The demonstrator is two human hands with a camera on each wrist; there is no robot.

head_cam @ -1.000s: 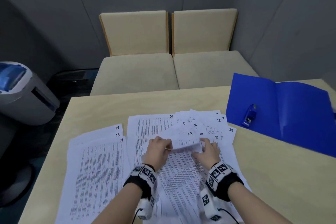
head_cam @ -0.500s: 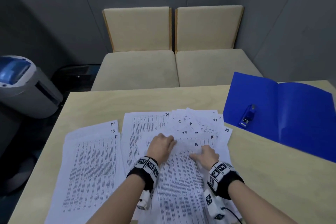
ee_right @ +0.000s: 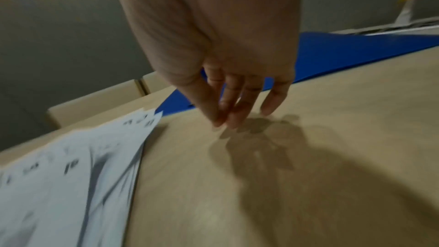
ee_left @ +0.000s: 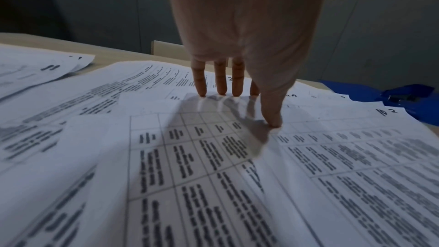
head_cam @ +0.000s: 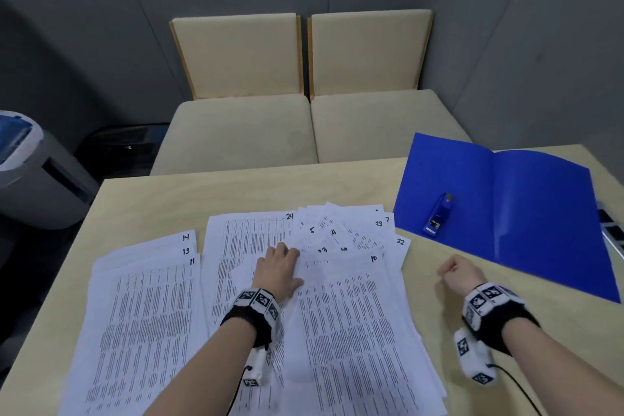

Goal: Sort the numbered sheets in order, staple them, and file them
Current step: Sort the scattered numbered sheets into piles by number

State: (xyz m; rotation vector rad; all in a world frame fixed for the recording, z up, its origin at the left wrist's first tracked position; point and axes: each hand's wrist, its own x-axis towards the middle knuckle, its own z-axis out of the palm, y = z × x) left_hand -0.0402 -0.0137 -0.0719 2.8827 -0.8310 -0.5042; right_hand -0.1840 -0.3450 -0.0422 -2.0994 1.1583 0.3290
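Numbered printed sheets cover the near table. A left pile (head_cam: pixel 141 314) shows 14, 13 and 11 at its corners. A middle heap has sheet 10 (head_cam: pixel 351 314) on top, with sheet 24 (head_cam: pixel 250 233) and a fan of others behind it. My left hand (head_cam: pixel 280 267) presses straight fingers (ee_left: pixel 221 89) and thumb on the heap beside sheet 10 (ee_left: pixel 332 157). My right hand (head_cam: pixel 456 275) hovers over bare table right of the sheets, its fingers (ee_right: pixel 240 112) hanging loose and holding nothing. A blue stapler (head_cam: pixel 438 214) lies on the open blue folder (head_cam: pixel 523 213).
Two beige chairs (head_cam: pixel 310 132) stand against the table's far edge. A grey-white machine (head_cam: pixel 37 172) sits on the floor at the left. Bare tabletop (head_cam: pixel 489 365) shows between the sheets and the folder. A dark flat item (head_cam: pixel 611 230) lies at the right edge.
My right hand let go of the sheets and moved right over the bare table. Sheet 10 now lies flat on top of the heap. The left hand stays pressing there.
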